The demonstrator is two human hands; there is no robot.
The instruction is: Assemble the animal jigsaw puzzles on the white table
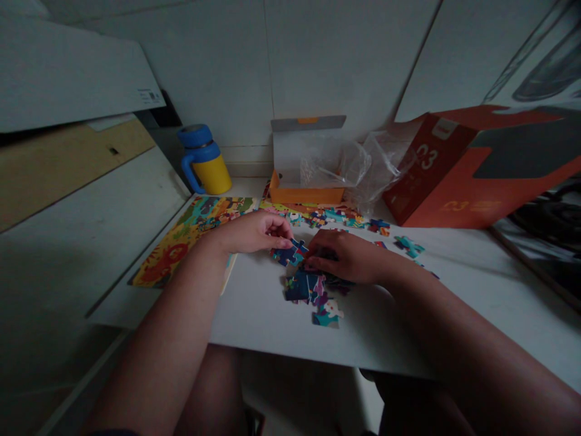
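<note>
A blue puzzle bit (pixel 284 257) is sitting mid-desk (pixel 254 315), and the left hand (pixel 258 233) is pinching it. The right hand (pixel 347 255) is hiding more; I can't tell if it's gripping any. Joined-looking bits (pixel 300 286) are lying frontward, loose bits (pixel 333 214) toward the back edge, by an open box (pixel 306 195).

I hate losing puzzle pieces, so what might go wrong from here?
The front pieces lie toward the near edge of the table; a stray knock might send them over. The right forearm passes close to the teal piece and could sweep it aside. The right hand covers part of the pile, so a piece there might be overlooked.
</note>
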